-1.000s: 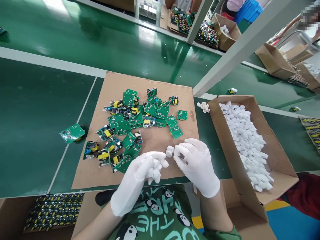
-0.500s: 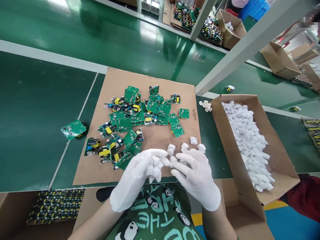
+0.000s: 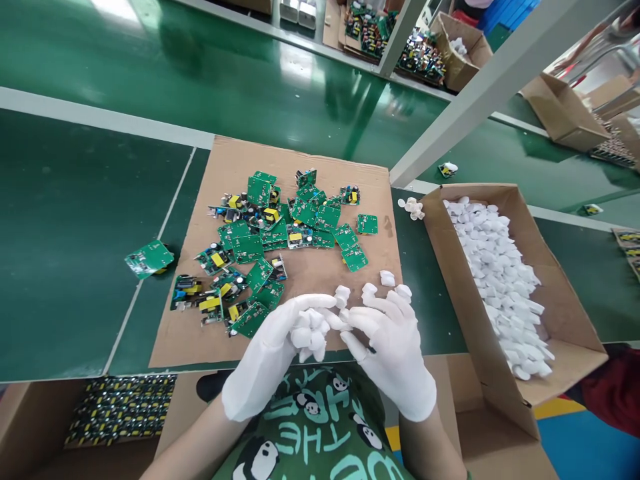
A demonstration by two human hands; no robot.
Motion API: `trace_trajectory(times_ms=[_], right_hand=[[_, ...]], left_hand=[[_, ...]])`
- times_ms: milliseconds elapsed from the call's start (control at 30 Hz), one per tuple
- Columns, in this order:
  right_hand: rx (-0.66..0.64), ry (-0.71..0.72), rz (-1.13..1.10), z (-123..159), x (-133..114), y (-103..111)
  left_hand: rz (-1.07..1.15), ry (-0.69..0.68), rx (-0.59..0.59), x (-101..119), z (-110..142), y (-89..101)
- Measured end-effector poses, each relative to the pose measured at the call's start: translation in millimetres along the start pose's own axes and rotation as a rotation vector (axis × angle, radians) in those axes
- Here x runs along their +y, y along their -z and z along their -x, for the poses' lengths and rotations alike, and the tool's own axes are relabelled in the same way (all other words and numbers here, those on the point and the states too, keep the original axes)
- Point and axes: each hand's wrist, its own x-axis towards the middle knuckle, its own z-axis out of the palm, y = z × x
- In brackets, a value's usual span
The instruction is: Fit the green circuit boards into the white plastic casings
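The left hand (image 3: 274, 337) clutches white caps (image 3: 310, 330), axes jumbled; whether the right hand (image 3: 393, 341) grips any, I can't tell. Mid-frame, cardboard (image 3: 317, 275) lies on a green workbench (image 3: 75, 220).

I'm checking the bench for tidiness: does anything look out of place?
A circuit board lies left of the cardboard sheet, apart from the heaped boards; some pale pieces lie outside the box of white parts. Both look strayed.
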Motion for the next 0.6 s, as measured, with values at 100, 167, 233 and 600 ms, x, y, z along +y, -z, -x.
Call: trace_trajectory(times_ms=[100, 167, 233, 600], right_hand=[[0.054, -0.029, 0.002, 2.7, -5.3, 0.0], [0.066, -0.028, 0.013, 3.9, -6.2, 1.1], [0.034, -0.011, 0.025, 4.1, -4.5, 2.5], [0.061, 0.072, -0.281, -14.0, -13.7, 16.5]], left_hand=[[-0.016, -0.008, 0.021, 4.7, -0.3, -0.1], [-0.024, -0.01, 0.022, 5.9, 0.0, -0.3], [-0.022, -0.015, 0.017, 5.2, 0.4, -0.4], [-0.046, 0.056, -0.098, -13.5, -5.8, 0.3]])
